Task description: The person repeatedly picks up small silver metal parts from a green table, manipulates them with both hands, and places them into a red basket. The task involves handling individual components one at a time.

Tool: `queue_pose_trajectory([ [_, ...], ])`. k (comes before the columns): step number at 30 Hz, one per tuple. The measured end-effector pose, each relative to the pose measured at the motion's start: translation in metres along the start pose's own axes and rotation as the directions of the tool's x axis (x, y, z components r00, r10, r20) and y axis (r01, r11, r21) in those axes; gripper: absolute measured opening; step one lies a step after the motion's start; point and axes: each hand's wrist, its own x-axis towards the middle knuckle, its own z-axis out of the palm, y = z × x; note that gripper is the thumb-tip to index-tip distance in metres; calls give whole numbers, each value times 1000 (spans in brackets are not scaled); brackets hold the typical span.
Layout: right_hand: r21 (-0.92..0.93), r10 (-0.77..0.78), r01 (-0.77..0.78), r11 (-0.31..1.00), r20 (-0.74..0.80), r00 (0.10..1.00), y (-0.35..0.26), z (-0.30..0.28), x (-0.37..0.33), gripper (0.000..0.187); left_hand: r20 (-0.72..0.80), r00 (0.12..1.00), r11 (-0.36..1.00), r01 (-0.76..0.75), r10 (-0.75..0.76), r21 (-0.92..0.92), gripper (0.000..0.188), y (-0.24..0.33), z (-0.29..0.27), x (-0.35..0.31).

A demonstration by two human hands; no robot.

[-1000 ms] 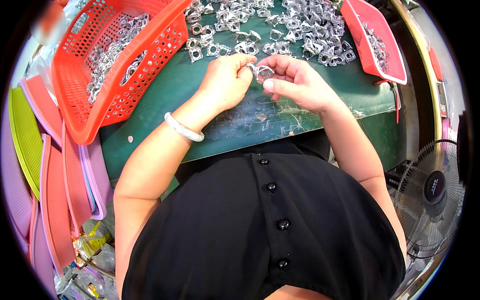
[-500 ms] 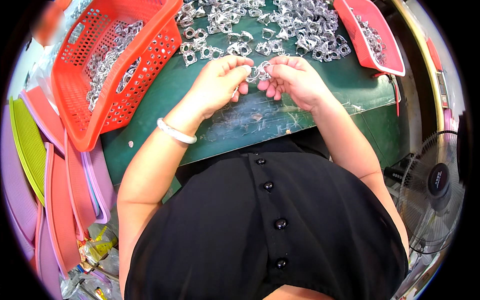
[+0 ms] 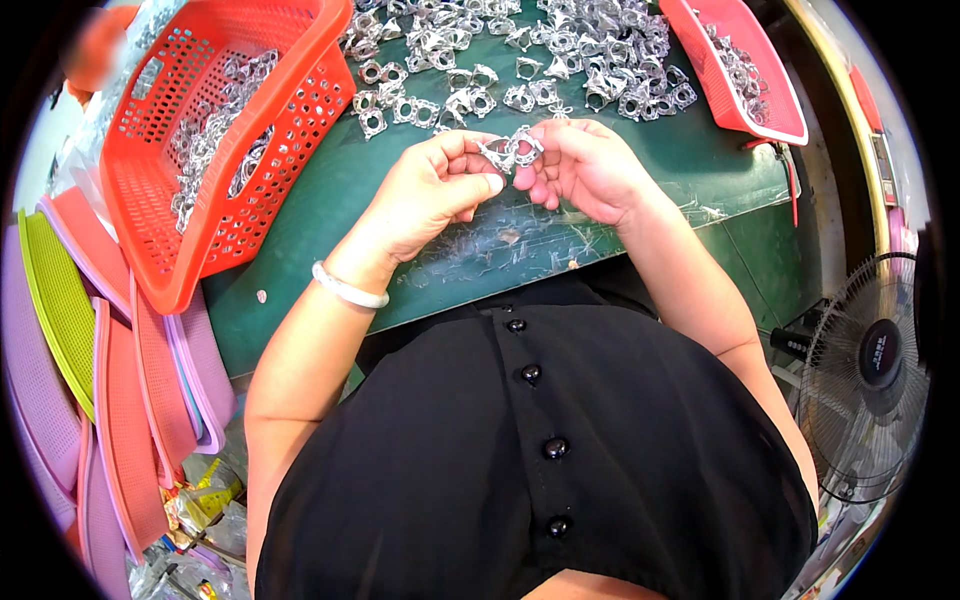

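Note:
Between my two hands, above the near part of the green table (image 3: 430, 285), is a small silvery metal casting (image 3: 512, 150) with a round opening. It might be two castings held together; I cannot tell. My left hand (image 3: 430, 195) grips its left side, index finger at the top and thumb below. On its right side, my right hand (image 3: 590, 172) pinches it between thumb and fingers, the other fingers curled beneath. Just beyond my hands lies a spread of similar castings (image 3: 625, 60), heaped toward the right.
A red perforated basket (image 3: 225, 235) holding silvery castings stands on the left. A pink tray (image 3: 735, 115) with more castings sits at the far right. Purple, pink and green plastic baskets (image 3: 60, 310) are stacked at the left. To the right stands a black fan (image 3: 880, 355).
My left thumb has moved down and my left fingers have spread a little, so the casting shows more fully. Both hands sit slightly lower in the view.

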Motion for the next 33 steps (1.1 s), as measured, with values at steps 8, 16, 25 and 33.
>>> queue_pose_trajectory([
  [8, 150, 121, -129, 980, 67, 990, 12, -7, 8, 23, -57, 998, 1000, -23, 24, 3, 18, -1, 8, -2],
  [16, 79, 70, -81, 994, 136, 988, 19, -5, 8, 20, -147, 989, 998, 7, -16, -63, 11, 5, 10, -3],
  [25, 96, -104, 80, 992, 278, 955, 19, -8, 5, 35, -25, 990, 916, -116, 136, 385, 7, 18, 2, 0],
  [33, 30, -123, 120, 992, 340, 932, 15, -7, 5, 37, 115, 988, 822, -146, 98, 550, 9, 34, -5, 2],
])
